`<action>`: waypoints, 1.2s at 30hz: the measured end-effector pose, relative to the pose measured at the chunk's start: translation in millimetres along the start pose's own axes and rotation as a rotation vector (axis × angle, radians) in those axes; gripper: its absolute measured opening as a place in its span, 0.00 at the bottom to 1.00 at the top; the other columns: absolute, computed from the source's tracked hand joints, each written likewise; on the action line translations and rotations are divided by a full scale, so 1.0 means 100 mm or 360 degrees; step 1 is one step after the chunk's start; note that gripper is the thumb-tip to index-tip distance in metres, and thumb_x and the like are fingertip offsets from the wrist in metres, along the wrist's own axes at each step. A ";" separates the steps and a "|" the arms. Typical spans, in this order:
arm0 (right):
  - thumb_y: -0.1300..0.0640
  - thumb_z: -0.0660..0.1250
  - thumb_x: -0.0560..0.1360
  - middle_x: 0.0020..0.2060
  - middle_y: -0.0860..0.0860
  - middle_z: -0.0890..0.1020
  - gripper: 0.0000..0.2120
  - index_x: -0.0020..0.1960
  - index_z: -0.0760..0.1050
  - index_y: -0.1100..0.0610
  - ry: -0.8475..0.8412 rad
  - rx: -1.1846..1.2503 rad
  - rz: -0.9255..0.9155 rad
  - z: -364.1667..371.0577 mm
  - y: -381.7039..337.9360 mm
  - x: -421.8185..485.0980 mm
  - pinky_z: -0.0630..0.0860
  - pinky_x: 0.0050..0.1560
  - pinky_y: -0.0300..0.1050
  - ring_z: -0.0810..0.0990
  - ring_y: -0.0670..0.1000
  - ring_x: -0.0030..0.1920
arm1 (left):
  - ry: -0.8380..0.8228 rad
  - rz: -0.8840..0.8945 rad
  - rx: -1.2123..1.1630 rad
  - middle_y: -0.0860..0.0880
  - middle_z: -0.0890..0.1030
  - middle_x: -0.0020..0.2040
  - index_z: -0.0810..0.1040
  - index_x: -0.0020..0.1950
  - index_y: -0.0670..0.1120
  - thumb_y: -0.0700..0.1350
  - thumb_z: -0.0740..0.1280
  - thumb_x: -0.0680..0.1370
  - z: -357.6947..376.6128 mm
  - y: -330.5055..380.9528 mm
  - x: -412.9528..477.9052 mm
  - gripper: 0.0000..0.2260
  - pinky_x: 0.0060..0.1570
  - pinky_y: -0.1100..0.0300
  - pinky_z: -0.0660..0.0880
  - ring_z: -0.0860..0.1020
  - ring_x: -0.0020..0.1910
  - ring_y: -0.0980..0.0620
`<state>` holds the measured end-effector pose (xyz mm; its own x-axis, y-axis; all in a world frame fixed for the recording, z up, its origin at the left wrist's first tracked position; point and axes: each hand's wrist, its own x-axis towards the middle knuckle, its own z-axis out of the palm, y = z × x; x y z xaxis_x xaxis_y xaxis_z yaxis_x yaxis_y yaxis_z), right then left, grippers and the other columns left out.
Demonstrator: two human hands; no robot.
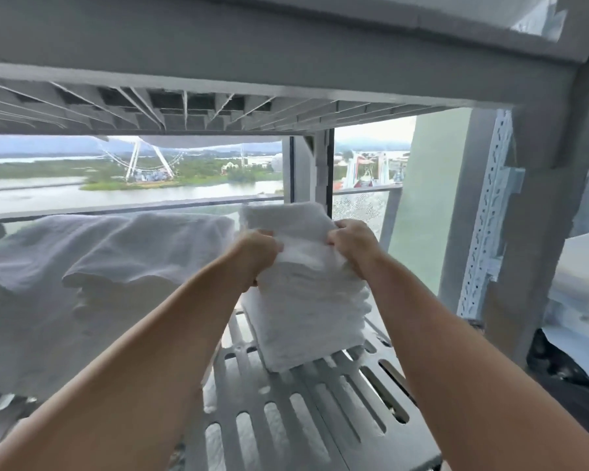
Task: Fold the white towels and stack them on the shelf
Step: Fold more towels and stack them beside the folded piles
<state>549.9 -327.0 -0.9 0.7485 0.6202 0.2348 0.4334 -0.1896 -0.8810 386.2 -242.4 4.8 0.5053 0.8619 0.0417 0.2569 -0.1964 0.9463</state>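
A stack of folded white towels (306, 311) stands on the slotted grey shelf (320, 413), a little right of centre. My left hand (257, 256) grips the left side of the top folded towel (286, 220), fingers curled into the cloth. My right hand (352, 241) grips its right side the same way. The top towel lies on the stack between both hands. A heap of loose, unfolded white towels (92, 283) fills the left part of the same shelf.
The ribbed underside of the shelf above (184, 110) hangs close over the stack. A perforated white upright post (487, 212) and a grey frame post (558, 198) stand at the right. Behind the shelf is a window (133, 185) with a railing.
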 end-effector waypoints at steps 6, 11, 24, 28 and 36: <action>0.54 0.69 0.66 0.40 0.54 0.85 0.07 0.42 0.82 0.55 -0.0042 0.0147 0.0130 -0.01 0.12 0.13 0.82 0.45 0.52 0.84 0.56 0.42 | -0.0068 0.0086 0.0120 0.44 0.80 0.47 0.82 0.58 0.51 0.45 0.69 0.78 -0.04 -0.01 0.04 0.09 0.40 0.56 0.73 0.76 0.41 0.44; 0.53 0.72 0.69 0.39 0.50 0.85 0.06 0.43 0.82 0.54 0.0018 0.0125 0.0088 -0.03 0.25 0.14 0.79 0.41 0.46 0.83 0.52 0.40 | -0.0065 0.0174 0.0288 0.50 0.81 0.47 0.83 0.60 0.54 0.53 0.69 0.77 -0.04 -0.19 0.07 0.12 0.36 0.61 0.77 0.79 0.39 0.49; 0.30 0.65 0.72 0.51 0.50 0.87 0.24 0.54 0.83 0.48 -0.0170 0.0880 0.0297 -0.01 0.93 -0.10 0.78 0.55 0.53 0.84 0.53 0.51 | 0.0160 0.0599 -0.0367 0.60 0.57 0.80 0.56 0.81 0.60 0.61 0.49 0.85 0.19 -0.94 -0.08 0.24 0.76 0.60 0.53 0.57 0.78 0.59; 0.25 0.63 0.70 0.58 0.52 0.85 0.32 0.64 0.80 0.45 -0.0621 0.0999 0.0272 0.06 1.13 -0.08 0.75 0.65 0.58 0.83 0.57 0.60 | 0.0055 0.0176 -0.0521 0.52 0.62 0.80 0.58 0.81 0.58 0.64 0.46 0.84 0.31 -1.15 -0.02 0.26 0.78 0.42 0.56 0.60 0.79 0.49; 0.28 0.62 0.73 0.63 0.59 0.81 0.35 0.68 0.77 0.52 -0.0812 0.1312 0.0281 0.20 1.16 0.12 0.75 0.65 0.60 0.80 0.61 0.63 | -0.0002 0.0021 -0.0896 0.49 0.68 0.78 0.67 0.77 0.59 0.71 0.52 0.79 0.50 -1.19 0.13 0.30 0.77 0.41 0.59 0.65 0.77 0.46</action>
<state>599.3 -326.5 -108.1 0.3785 0.9248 0.0376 -0.2946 0.1589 -0.9423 403.6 -230.8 -122.7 0.5064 0.8605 0.0547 -0.2284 0.0727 0.9708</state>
